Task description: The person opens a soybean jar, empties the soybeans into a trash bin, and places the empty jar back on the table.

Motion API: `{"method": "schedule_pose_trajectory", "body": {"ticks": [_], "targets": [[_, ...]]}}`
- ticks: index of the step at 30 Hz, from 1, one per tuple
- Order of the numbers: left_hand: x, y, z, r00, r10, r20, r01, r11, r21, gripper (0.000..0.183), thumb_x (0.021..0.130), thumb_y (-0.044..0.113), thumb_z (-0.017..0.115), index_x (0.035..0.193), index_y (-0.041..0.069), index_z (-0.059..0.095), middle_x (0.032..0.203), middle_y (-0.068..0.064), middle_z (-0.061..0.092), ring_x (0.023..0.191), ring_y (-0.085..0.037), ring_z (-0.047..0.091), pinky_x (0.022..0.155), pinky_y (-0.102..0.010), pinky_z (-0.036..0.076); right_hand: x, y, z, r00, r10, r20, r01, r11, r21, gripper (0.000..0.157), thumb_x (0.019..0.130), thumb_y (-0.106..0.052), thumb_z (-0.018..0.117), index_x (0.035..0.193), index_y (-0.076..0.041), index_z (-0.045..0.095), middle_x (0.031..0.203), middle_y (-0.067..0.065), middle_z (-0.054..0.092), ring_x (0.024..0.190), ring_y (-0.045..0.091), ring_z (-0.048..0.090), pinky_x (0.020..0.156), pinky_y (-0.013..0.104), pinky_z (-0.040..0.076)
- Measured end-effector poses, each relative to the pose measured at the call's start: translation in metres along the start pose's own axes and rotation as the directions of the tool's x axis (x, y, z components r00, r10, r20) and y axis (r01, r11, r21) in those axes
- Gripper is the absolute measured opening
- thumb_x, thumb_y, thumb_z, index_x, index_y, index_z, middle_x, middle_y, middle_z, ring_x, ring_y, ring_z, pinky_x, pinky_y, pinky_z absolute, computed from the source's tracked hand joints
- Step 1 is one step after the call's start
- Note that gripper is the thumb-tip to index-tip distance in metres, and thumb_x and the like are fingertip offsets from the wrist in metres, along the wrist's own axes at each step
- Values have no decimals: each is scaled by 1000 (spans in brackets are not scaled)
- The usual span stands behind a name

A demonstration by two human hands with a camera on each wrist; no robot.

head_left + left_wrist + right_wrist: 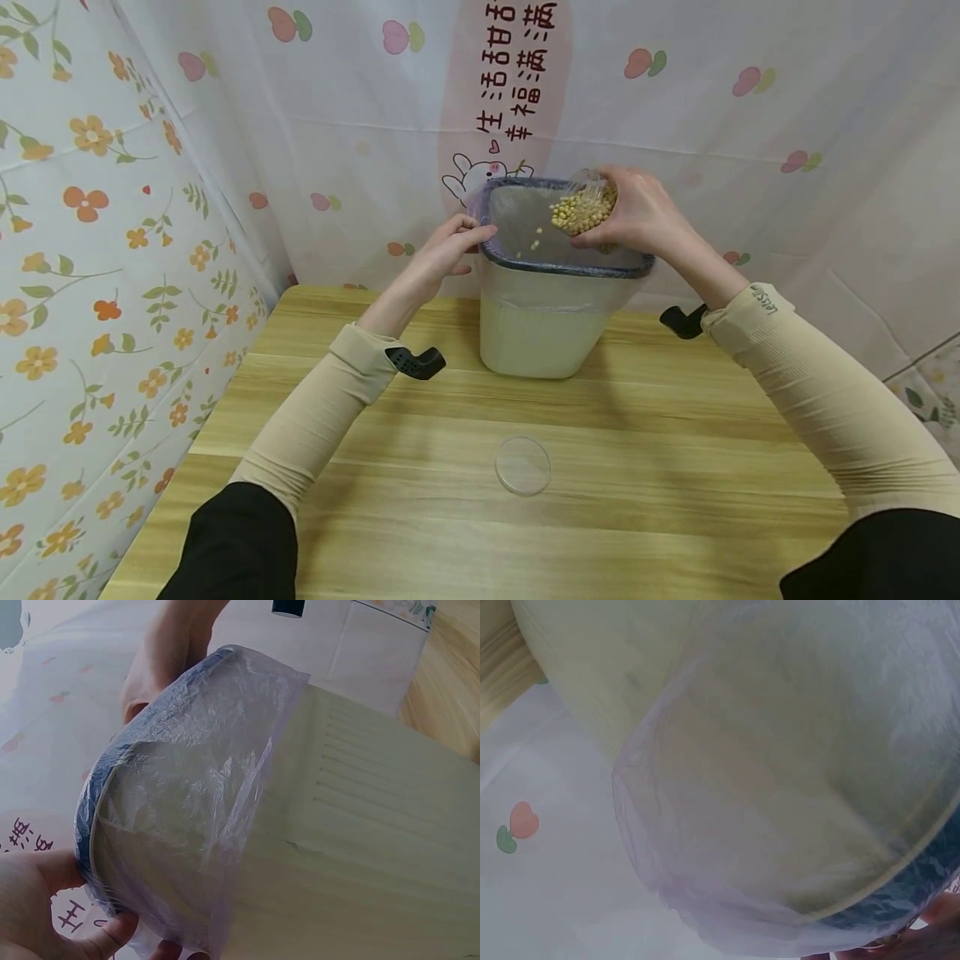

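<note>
A cream trash bin (542, 333) with a dark blue rim stands near the back of the table, lined with a thin translucent purple bag (202, 772) folded over its edge. At the bin's left side my left hand (444, 250) grips the rim through the bag, thumb over the top. Above the bin's mouth my right hand (637, 212) holds a clear jar of yellow soybeans (583, 210), tipped to the left. A few loose soybeans (536, 244) are falling inside the bin. In the right wrist view, bag and bin fill most of the frame, and the jar is hidden.
A round clear lid (522, 466) lies on the wooden table (420, 533) in front of the bin. Behind the bin hangs a white printed curtain (337, 125), close to its back. A flowered curtain (97, 250) borders the left side.
</note>
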State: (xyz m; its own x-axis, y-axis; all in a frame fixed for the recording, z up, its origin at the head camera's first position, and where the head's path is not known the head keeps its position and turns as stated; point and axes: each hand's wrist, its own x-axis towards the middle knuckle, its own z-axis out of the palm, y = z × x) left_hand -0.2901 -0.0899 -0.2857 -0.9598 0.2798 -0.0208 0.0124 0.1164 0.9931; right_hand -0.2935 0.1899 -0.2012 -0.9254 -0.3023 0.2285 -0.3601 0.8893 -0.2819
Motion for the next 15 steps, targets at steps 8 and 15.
{"method": "schedule_pose_trajectory", "body": {"ticks": [8,15], "targets": [[0,1,0,1000,-1,-3,1,1000,5,27,102,40,60,111,16,53,128,-3,54,135,-24,51,116,-55,42,0,1,0,1000,17,22,-16,1000,-23,105,74,-36,91,159,-6,36,144,30,54,134,50,47,111,67,37],[-1,0,0,1000,0,-1,0,1000,-1,25,103,40,60,110,17,53,122,0,53,132,-22,51,117,-56,42,0,3,-1,999,23,26,-22,999,-30,107,75,-38,91,159,-6,34,145,30,53,133,50,47,111,67,38]]}}
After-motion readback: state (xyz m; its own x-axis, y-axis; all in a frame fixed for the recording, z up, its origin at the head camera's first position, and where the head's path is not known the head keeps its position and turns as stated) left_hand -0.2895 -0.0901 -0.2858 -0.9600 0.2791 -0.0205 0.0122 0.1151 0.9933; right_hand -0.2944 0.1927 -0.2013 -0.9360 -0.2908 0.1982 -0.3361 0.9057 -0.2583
